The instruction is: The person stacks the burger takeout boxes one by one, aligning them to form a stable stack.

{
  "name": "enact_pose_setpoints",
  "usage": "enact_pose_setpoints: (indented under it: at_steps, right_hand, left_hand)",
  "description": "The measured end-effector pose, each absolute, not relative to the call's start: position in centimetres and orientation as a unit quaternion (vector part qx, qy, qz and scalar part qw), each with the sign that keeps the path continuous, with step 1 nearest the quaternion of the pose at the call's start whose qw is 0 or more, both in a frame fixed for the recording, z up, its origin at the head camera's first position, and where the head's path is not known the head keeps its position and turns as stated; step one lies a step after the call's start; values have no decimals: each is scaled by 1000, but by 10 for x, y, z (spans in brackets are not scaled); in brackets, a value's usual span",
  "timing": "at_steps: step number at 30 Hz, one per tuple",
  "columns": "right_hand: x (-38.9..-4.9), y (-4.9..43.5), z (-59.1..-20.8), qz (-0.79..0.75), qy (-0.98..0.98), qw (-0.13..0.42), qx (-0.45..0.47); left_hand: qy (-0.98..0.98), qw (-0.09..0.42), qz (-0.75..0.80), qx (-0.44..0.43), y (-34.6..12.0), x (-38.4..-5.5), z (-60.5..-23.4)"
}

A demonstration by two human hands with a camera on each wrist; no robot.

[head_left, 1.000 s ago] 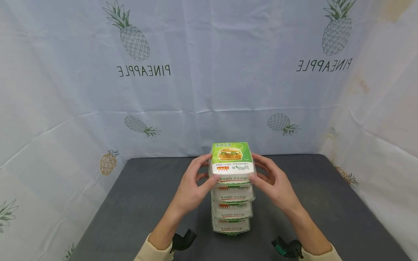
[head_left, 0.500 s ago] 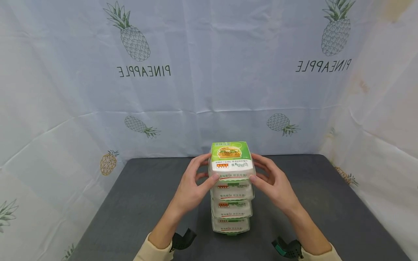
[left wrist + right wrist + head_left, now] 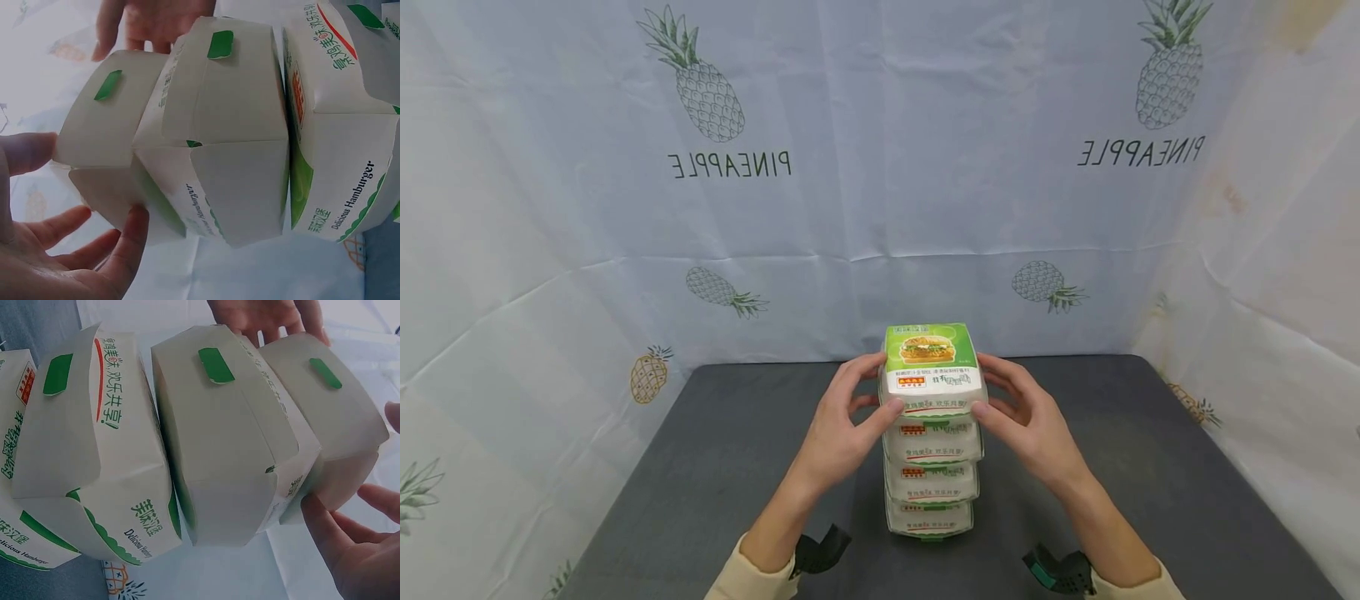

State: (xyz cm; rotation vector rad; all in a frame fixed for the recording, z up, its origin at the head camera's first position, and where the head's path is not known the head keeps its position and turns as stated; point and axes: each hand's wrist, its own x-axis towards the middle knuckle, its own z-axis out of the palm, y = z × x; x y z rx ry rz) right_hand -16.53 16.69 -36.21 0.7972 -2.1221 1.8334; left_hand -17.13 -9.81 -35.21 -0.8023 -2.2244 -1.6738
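Several white-and-green cardboard burger boxes stand in one upright stack, slightly stepped. The top burger box (image 3: 932,375) shows a burger picture on its green lid. My left hand (image 3: 838,429) holds its left side, thumb at the front corner and fingers along the side. On the opposite side my right hand (image 3: 1033,425) holds it the same way. In the left wrist view this top box (image 3: 119,112) is between the thumb and fingers. Below it sits the second burger box (image 3: 933,442), with green tabs on the front faces. The boxes' back sides are hidden in the head view.
The stack stands on a dark grey table (image 3: 737,467), near its middle. A pale cloth (image 3: 880,167) printed with pineapples hangs behind and along both sides. Black wrist straps (image 3: 822,550) sit on both forearms, beside cream sleeves (image 3: 756,575).
The top burger box has shifted very slightly away from me, and the box beneath it a touch as well. Both hands keep almost the same place and hold.
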Motion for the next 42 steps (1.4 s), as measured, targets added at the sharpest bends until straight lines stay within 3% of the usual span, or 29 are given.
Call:
enact_pose_setpoints:
  at_steps: [42]
  right_hand:
    - [-161, 165, -364, 622, -731, 115, 256]
  left_hand:
    - [-758, 151, -568, -284, -99, -167, -357]
